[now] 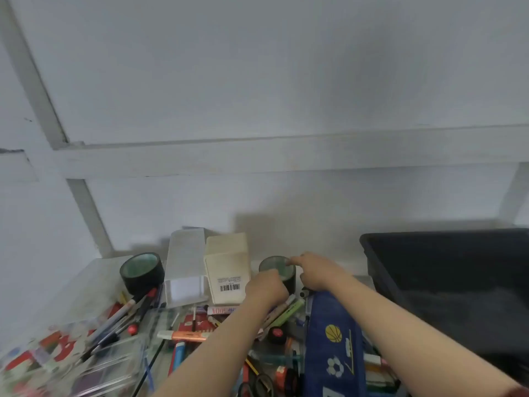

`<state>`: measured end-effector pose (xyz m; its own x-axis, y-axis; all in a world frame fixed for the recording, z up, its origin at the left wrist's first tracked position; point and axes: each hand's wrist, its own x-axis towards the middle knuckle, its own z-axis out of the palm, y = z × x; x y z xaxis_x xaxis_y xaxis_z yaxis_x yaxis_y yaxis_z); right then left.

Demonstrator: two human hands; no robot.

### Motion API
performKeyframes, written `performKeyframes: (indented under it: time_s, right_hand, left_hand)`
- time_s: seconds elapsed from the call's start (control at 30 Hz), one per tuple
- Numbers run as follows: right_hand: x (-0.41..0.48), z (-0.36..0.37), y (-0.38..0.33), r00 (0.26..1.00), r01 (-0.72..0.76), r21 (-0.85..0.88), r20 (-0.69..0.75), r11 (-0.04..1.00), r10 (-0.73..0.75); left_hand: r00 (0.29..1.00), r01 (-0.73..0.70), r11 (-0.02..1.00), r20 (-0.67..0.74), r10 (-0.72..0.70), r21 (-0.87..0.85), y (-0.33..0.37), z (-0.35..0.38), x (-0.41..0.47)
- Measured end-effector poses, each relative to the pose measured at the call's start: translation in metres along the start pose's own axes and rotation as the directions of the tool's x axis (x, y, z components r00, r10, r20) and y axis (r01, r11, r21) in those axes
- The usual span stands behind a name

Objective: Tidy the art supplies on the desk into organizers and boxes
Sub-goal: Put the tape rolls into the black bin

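Note:
A black tape roll stands at the back of the desk, right of a cream box with a barcode. My left hand curls round the roll's near left side. My right hand holds its right side, with the index fingertip on the top rim. A second black tape roll stands to the left, beside a clear acrylic organizer. Pens, markers, an orange marker and a green highlighter lie scattered in front.
A large black bin fills the right side. A blue pencil case with sports balls lies under my right forearm. Scissors and a clear flat case are near the front. A white wall and shelf rail stand behind.

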<state>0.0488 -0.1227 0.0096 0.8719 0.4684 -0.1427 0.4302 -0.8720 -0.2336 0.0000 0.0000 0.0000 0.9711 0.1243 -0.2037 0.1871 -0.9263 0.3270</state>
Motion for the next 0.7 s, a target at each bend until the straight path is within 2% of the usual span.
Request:
performKeyframes:
  time_s: [0.1,0.23,0.4,0.53,0.7]
  right_hand:
    - [0.005,0.008,0.005,1.000,-0.016,0.010,0.009,1.000,0.016]
    - [0.009,0.013,0.009,0.999,0.014,0.041,-0.048,0.999,-0.012]
    - [0.006,-0.003,0.022,0.992,0.008,0.225,-0.123,0.974,0.021]
    - [-0.010,-0.027,0.037,0.962,0.074,0.105,-0.269,0.992,-0.043]
    - [-0.046,-0.052,0.070,0.855,0.143,0.140,-0.516,0.980,-0.051]
  left_hand:
    - [0.997,0.003,1.000,-0.076,-0.002,0.012,-0.002,0.011,0.003]
    - [0.979,-0.030,0.998,-0.203,0.020,-0.047,-0.006,0.019,0.007]
    - [0.927,-0.160,0.985,-0.354,0.126,-0.068,0.004,0.005,0.007]
    - [0.870,-0.283,0.950,-0.453,0.195,-0.134,0.029,-0.019,0.006]
    - [0.816,-0.461,0.859,-0.488,0.310,-0.224,0.079,-0.040,0.005]
